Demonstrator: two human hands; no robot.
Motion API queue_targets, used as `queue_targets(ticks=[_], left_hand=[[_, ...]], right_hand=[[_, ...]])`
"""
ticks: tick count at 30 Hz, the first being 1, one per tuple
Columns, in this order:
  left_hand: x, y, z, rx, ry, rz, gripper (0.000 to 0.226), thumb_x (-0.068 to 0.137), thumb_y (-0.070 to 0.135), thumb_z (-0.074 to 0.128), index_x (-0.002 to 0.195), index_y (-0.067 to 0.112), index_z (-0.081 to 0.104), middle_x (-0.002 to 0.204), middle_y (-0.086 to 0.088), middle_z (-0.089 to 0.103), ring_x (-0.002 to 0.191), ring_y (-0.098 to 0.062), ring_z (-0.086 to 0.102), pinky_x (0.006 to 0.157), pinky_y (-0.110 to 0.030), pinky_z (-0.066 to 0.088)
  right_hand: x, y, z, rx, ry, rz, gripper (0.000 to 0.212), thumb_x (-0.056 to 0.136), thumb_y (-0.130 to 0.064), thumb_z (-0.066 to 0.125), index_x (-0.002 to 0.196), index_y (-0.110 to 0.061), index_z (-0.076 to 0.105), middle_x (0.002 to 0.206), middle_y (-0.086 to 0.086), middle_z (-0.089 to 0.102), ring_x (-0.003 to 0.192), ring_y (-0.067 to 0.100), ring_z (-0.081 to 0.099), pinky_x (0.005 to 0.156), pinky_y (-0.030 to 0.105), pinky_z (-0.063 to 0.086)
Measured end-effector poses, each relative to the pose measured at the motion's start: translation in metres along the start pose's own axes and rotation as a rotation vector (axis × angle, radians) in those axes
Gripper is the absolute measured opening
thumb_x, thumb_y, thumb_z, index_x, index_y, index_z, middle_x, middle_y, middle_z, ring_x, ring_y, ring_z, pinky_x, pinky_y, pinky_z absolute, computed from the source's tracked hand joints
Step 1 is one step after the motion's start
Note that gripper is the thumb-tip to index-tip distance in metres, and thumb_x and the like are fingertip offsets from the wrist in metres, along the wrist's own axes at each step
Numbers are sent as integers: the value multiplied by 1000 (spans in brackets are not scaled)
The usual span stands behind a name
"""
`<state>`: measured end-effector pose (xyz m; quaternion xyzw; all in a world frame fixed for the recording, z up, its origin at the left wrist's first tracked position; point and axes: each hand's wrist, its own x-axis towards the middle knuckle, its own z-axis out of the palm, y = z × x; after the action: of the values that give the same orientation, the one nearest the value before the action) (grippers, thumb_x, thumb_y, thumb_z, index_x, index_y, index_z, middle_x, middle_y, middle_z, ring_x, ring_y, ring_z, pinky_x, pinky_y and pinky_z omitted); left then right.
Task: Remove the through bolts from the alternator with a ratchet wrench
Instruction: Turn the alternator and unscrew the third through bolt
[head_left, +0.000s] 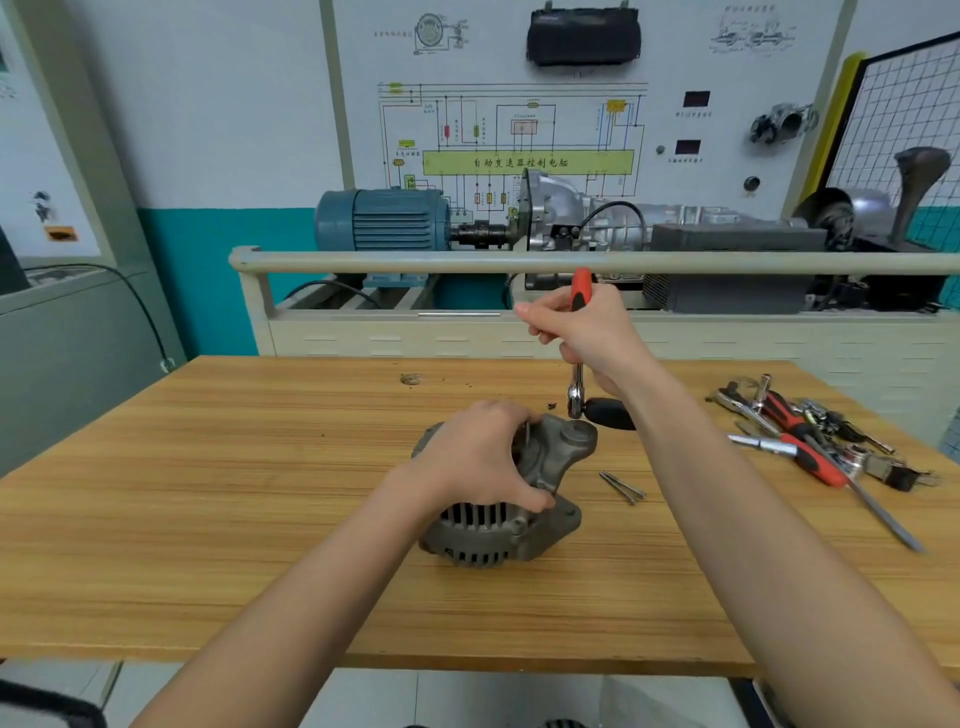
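The alternator (511, 499) is set near the middle of the wooden workbench (208, 519), well clear of every edge. It is gripped from above by the left hand (480, 457), fingers curled over the housing. The ratchet wrench (577, 343) is grasped at its red handle by the right hand (587, 332), its head just beyond the alternator's mounting lug. Two removed bolts (622, 487) lie just right of the alternator. Bare benchtop is left on the left side; hand tools (810, 441) are heaped at the right edge. On the training board (527, 162), "自动变速器控制电脑" is read.
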<state>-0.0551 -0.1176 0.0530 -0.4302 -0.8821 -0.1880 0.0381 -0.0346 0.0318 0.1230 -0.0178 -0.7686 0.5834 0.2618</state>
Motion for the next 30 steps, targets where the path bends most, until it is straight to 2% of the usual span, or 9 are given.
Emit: queue_targets(ticks=[6,9,12,14,17,21,24,27,30], left_hand=[[-13,-13,-14,-56,-153,-27,96,70,51,79,148,25,31,151,3,35,141,-16,23,116,-45,19],[-17,-9,-10,-358,-18,-191,71,90,59,51,142,12,40,145,-9,45,129,-21,43,110,-40,31],[-13,-4,5,-215,200,-474,60,100,53,22,118,7,55,122,-13,59,116,-32,52,103,-49,36],[-12,-5,19,-3,306,-459,52,103,43,20,113,8,57,118,-11,60,111,-29,53,97,-43,40],[-9,-17,26,27,435,-364,45,102,36,26,103,12,64,104,-8,65,96,-27,58,80,-38,44],[-2,-37,20,-31,396,-238,40,99,37,34,89,17,67,86,-3,67,79,-25,60,62,-34,40],[-2,-52,11,-241,297,-129,42,93,41,39,88,15,71,89,-3,71,84,-23,61,74,-38,48],[1,-63,4,-385,245,-87,35,95,35,49,104,12,74,112,-1,71,105,-16,61,94,-37,45],[4,-69,4,-334,326,-146,34,90,44,54,103,16,71,112,2,68,108,-16,59,95,-35,44]], right_hand=[[-2,25,12,-327,-233,123,13,82,-22,74,82,-10,71,72,0,72,56,0,61,42,14,34],[-6,44,19,-362,-246,179,14,83,-24,74,90,-12,73,64,-8,70,39,-10,50,52,19,36],[-7,54,22,-316,-312,236,12,82,-26,74,88,-16,73,77,-7,72,71,1,68,82,33,53],[-8,56,24,-376,-378,255,25,79,-33,76,94,-13,74,94,7,72,90,20,68,90,40,53],[-8,60,26,-377,-398,266,33,76,-30,79,102,-11,74,100,9,71,96,24,65,92,41,52],[-13,68,31,-339,-286,269,28,76,-23,80,99,-9,73,94,5,70,91,19,65,84,34,52],[-18,71,38,-369,-176,241,19,78,-23,78,93,-12,73,87,1,69,81,14,63,69,27,49],[-18,70,37,-352,-124,281,14,77,-22,79,86,-15,70,87,2,69,80,15,65,72,30,52],[-18,70,30,-239,-99,348,23,73,-19,82,90,-11,69,92,7,71,82,19,68,64,27,50]])
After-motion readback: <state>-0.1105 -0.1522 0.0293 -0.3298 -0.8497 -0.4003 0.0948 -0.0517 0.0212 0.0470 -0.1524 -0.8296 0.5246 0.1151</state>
